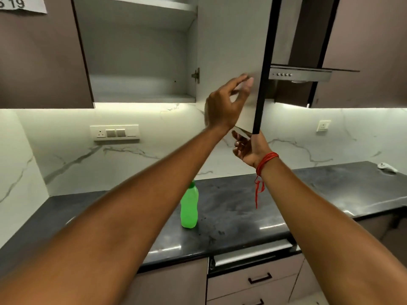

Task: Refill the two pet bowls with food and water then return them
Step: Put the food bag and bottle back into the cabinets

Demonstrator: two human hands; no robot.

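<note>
Both forearms reach up: left hand [226, 104] spread flat on the open cabinet door [233, 62], right hand [247, 148] curled under its bottom corner; pet bowls nowhere visible, green bottle [189, 208] on the counter [242, 205]; swing the door gently.

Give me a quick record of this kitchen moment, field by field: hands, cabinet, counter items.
left hand: raised, fingers spread against the inner face of the cabinet door
right hand: holding the door's lower corner
cabinet: open, visible shelves bare
green bottle: upright on the dark counter, cap on
pet bowls: none in view
small white object: far right of counter, too small to identify
</note>
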